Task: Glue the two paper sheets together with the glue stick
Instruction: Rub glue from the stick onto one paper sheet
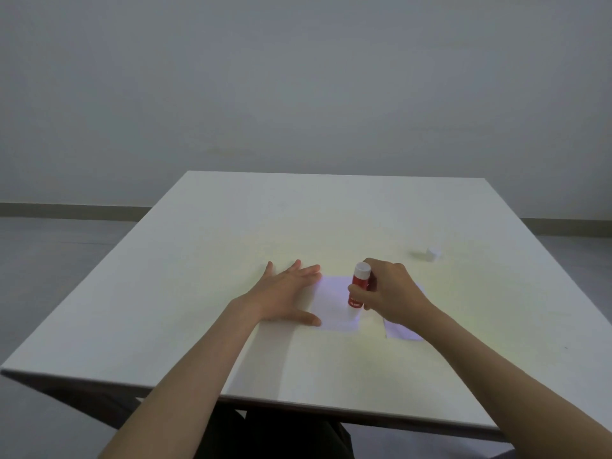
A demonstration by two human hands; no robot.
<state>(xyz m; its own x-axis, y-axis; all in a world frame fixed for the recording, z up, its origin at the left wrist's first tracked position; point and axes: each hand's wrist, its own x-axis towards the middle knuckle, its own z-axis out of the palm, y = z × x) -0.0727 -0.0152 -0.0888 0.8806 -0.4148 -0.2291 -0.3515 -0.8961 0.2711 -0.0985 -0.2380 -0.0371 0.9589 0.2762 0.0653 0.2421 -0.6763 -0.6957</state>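
Observation:
A small white paper sheet lies flat in the middle of the white table. My left hand rests palm down on its left edge, fingers spread. My right hand grips a red glue stick with a white end up; its lower end touches the sheet near the right side. A second white sheet lies just to the right, mostly hidden under my right hand and wrist.
A small white cap sits on the table to the far right, apart from the sheets. The table's near edge runs just above my lap. A grey wall and floor lie behind.

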